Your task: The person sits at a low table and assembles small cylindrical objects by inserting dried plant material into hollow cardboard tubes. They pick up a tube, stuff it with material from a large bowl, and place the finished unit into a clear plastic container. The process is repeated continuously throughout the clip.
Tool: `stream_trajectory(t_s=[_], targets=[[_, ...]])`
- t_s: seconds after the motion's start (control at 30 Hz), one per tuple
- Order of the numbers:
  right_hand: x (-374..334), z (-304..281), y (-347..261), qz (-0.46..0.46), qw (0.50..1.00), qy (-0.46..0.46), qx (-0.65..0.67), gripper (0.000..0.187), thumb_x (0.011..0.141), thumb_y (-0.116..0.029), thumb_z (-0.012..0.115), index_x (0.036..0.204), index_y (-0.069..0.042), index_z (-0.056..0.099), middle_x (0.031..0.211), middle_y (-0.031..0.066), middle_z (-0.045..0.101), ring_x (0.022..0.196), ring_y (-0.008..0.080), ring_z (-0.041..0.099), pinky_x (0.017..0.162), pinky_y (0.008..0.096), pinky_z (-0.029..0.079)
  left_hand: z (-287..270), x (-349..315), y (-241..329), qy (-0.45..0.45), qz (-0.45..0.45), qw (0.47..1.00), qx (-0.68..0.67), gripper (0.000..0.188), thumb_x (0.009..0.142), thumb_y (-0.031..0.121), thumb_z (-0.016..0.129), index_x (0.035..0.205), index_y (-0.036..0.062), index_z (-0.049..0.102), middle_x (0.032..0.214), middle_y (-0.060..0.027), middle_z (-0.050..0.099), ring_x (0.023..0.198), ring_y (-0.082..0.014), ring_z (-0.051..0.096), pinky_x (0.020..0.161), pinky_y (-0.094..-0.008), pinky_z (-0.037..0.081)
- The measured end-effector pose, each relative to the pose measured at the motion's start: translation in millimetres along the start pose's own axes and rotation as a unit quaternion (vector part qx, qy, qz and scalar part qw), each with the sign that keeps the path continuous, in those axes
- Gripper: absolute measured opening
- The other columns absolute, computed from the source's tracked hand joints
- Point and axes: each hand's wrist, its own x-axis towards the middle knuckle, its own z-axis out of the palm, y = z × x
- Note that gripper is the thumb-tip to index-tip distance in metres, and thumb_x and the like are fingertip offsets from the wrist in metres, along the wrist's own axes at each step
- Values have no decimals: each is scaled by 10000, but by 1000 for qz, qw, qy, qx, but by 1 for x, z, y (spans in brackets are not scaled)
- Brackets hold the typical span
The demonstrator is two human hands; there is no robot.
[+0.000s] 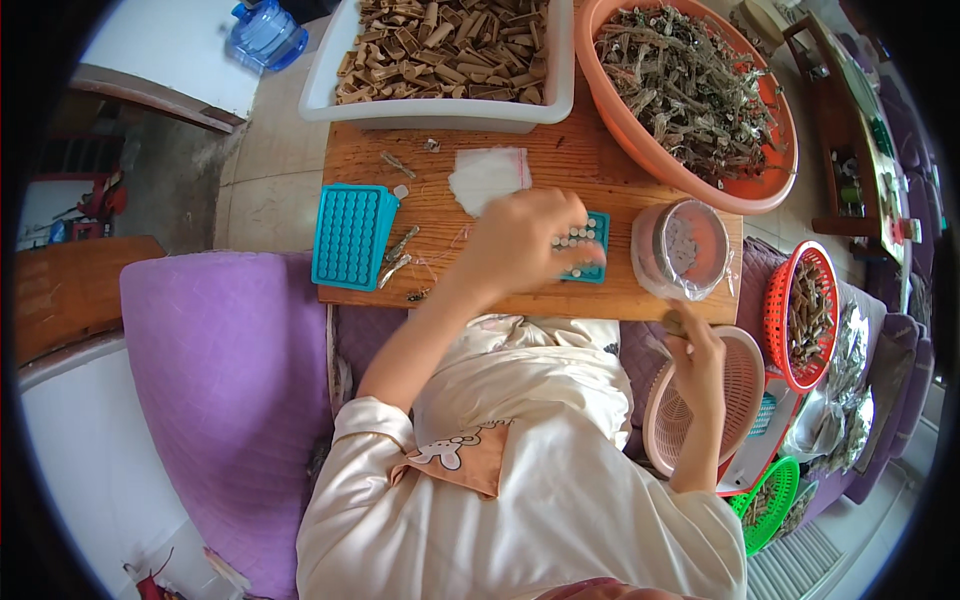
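The desk is shown from above, its near edge toward the lap. A teal tray of white discs is set toward the near edge, right of centre. Above it the left hand is seen, blurred, with thumb and fingertips parted and the discs visible in the gap; whether the tray is touched cannot be told. A brown piece is pinched in the right hand, just off the near right corner, beside the tub and above the rim of the pink basket. Stacked trays are placed at the left edge, and a bin at the far edge. For good handling, it is judged, the tray should be steadied flat, and each disc approached from straight above so that its neighbours are not knocked. The brown piece should be gripped lightly and by its sides, with its ends left free.
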Motion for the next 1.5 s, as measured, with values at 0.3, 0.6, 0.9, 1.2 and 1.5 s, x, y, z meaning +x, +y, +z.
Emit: stream_trajectory(t_s=[0.3, 0.6, 0.9, 1.2, 1.5], targets=[[-96, -41, 92, 150, 973, 92, -149, 351, 738, 12, 506, 1086, -23, 479, 794, 197, 562, 723, 337, 556, 637, 391, 420, -68, 95, -150, 46, -243, 946, 208, 192, 821, 287, 521, 828, 104, 576, 738, -70, 624, 652, -204, 596, 579, -323, 462], [-122, -33, 146, 253, 939, -129, -193, 400, 678, -73, 589, 1059, -14, 484, 865, 231, 578, 820, 371, 558, 715, 443, 427, -61, 147, -256, -104, -119, 841, 518, 331, 878, 91, 409, 1182, 202, 481, 1275, -35, 387, 1181, -236, 346, 931, -430, 395], [-25, -106, 60, 136, 972, -17, -189, 317, 703, -44, 578, 1014, -1, 534, 956, 181, 575, 891, 310, 566, 762, 355, 441, -48, 169, -236, -244, -85, 738, 624, 243, 809, 79, 501, 1050, 105, 522, 1021, -42, 548, 1002, -208, 502, 829, -401, 393], [224, -154, 97, -86, 957, 273, -51, 254, 806, -248, 551, 950, -43, 593, 742, 59, 606, 647, 119, 543, 613, 257, 429, -79, 156, -203, 19, -170, 922, 348, 205, 827, 149, 503, 1011, 66, 544, 974, -115, 537, 881, -257, 555, 778, -367, 436], [376, -123, 65, 267, 816, 397, -324, 514, 743, -551, 473, 1044, -156, 606, 1068, 116, 568, 1061, 275, 477, 867, 428, 367, -82, 63, -65, 202, -243, 898, -306, 265, 922, 299, 347, 881, 78, 487, 690, 0, 497, 446, -22, 288, 386, -182, 204]])
